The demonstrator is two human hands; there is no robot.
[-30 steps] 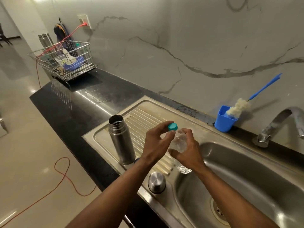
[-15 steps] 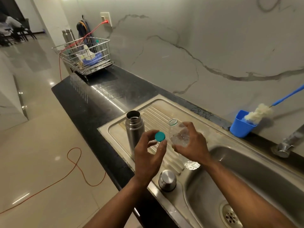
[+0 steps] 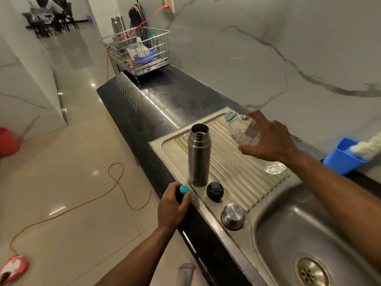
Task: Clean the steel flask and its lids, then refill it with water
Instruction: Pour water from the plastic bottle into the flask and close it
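Orange cable (image 3: pixel 115 182) is seen looping across the glossy floor at the left of the frame, with a red object (image 3: pixel 7 144) cut off at the far left edge. Higher up, left of centre, a wire dish rack (image 3: pixel 138 52) holding blue and white items is set at the far end of the black counter (image 3: pixel 132 112). At lower centre, a teal bottle cap (image 3: pixel 184 189) is pinched in the fingertips of the left hand (image 3: pixel 173 207), which is held at the counter's front edge. Just right of it, the steel flask (image 3: pixel 199 154) is stood upright and uncapped on the ribbed drainboard (image 3: pixel 237 162) of the steel sink. A black inner lid (image 3: pixel 215 191) is laid beside the flask's base, and a steel cup lid (image 3: pixel 233 216) is placed dome-up nearer the basin (image 3: pixel 288 234), apart from the black one. Right of centre, a clear plastic bottle (image 3: pixel 243 133) is gripped by the right hand (image 3: pixel 268 139) and tilted, its open mouth directed toward the upper left above the drainboard, behind and to the right of the flask's rim. At the right edge, a blue cup (image 3: pixel 342 157) containing a white-headed brush (image 3: pixel 367 147) is set against the marble wall.
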